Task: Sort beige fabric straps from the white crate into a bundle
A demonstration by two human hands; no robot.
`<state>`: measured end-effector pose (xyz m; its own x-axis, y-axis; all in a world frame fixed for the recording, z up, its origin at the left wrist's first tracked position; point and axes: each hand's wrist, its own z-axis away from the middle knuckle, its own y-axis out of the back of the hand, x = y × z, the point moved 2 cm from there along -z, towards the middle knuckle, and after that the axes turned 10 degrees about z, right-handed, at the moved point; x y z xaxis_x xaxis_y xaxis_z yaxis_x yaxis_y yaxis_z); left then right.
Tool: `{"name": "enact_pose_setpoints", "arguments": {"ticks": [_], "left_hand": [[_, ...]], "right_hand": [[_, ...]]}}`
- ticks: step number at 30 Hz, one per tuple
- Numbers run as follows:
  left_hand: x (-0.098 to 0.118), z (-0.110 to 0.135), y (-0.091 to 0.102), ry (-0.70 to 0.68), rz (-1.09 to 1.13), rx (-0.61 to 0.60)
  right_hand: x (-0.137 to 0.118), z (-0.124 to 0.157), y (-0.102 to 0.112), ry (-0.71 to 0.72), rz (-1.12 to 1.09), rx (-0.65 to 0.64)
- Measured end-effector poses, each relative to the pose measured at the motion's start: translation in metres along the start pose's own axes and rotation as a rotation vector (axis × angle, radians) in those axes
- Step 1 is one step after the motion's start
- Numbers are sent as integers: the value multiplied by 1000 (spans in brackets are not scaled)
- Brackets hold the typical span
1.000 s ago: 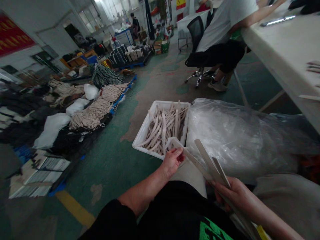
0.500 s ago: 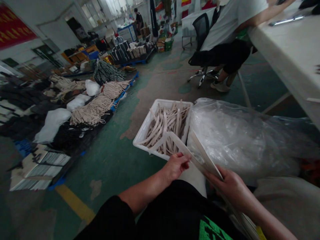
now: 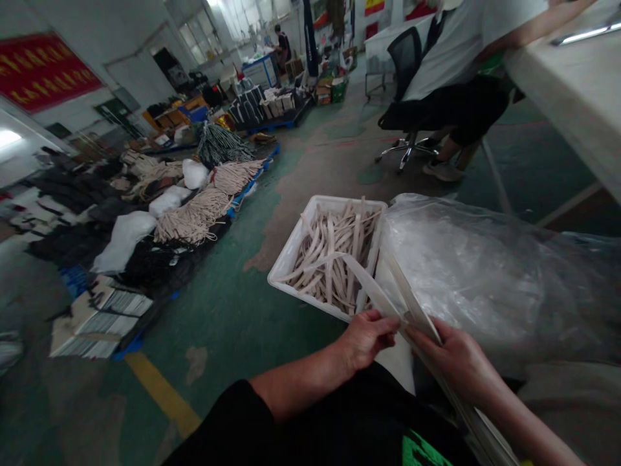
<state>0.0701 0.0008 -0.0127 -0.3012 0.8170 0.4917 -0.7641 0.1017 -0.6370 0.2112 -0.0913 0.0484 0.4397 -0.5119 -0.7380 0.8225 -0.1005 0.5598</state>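
Note:
My left hand (image 3: 371,336) pinches a pale flat strap (image 3: 371,285) between thumb and fingers. That strap runs up and bends over toward the white plastic crate (image 3: 281,259). Beside it, my right hand (image 3: 449,353) is closed round a bundle of similar pale straps (image 3: 478,424), whose lower ends run down along my forearm. One strap end (image 3: 405,285) sticks up out of the right hand. The fingertips of both hands are close together. Many loose beige straps (image 3: 325,259) lie tangled in the crate just ahead of my hands.
A large clear plastic bag (image 3: 466,259) lies right of the crate. A seated person (image 3: 451,71) works at a white table (image 3: 572,84) on the right. Pallets at left carry beige cord bundles (image 3: 194,217), white bags (image 3: 129,239) and stacked boards (image 3: 104,323).
My left hand has slid along the strap to the right, nearer my right hand. The whole view has shifted slightly to the left. Both hands keep their hold.

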Motion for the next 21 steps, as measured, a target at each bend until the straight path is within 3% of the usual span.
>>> {"name": "enact_pose_setpoints", "arguments": {"ticks": [4,10,15,21], "left_hand": [[11,-1,4,-45,22,100],[-1,3,-5,38,0,-16],[14,-1,-1,-56,3,82],[1,4,-8,2,-41,-57]], "right_hand": [[8,6,-1,18,16,-147],[8,0,-2,-11,0,-18],[9,6,0,-4,13,-149],[7,2,2,22,32,16]]}}
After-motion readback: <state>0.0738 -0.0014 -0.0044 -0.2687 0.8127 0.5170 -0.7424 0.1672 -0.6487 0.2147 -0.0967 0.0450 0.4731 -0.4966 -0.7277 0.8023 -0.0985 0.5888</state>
